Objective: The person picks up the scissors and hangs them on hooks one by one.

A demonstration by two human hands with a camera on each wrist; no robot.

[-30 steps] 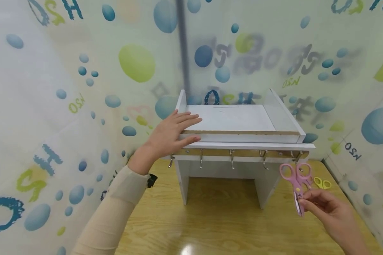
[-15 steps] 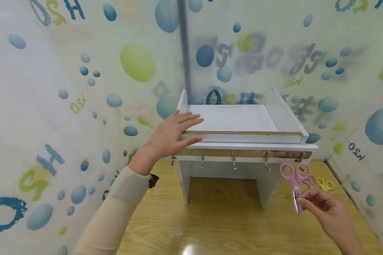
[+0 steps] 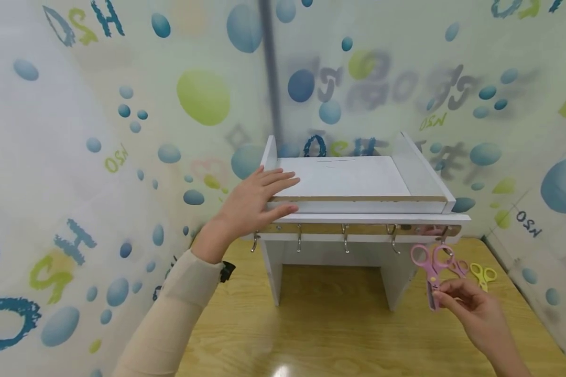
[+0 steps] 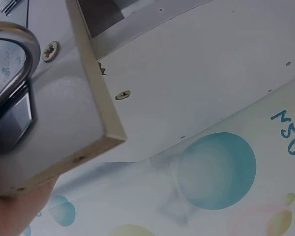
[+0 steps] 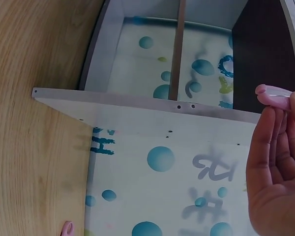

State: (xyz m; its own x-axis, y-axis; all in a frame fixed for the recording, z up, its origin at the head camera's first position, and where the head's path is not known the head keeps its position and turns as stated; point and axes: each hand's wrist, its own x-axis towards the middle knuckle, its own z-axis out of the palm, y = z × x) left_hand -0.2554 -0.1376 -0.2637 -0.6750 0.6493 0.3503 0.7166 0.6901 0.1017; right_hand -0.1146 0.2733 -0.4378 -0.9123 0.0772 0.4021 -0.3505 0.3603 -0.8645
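Note:
My left hand (image 3: 252, 204) rests on the top left front edge of a white shelf unit (image 3: 358, 207), its fingers spread over the board. In the left wrist view, part of that hand (image 4: 19, 214) shows beside the white board and a metal hook (image 4: 27, 54). My right hand (image 3: 476, 311) pinches pink scissors (image 3: 432, 272) near their blades between thumb and fingers, with the finger loops upward. These loops appear close to the rightmost hook (image 3: 445, 241); contact cannot be made out. The right wrist view shows only one end of the pink scissors (image 5: 275, 97) at the fingertips.
A metal rail with several hooks (image 3: 346, 241) runs along the shelf's front. More pink scissors (image 3: 459, 268) and yellow scissors (image 3: 483, 273) lie on the wooden table (image 3: 330, 335) to the right. Patterned sheets (image 3: 203, 97) surround the table at the back and sides.
My right hand has moved slightly left, bringing the pink scissors closer under the shelf's right end. The left hand stays on the shelf. More of the yellow scissors shows now.

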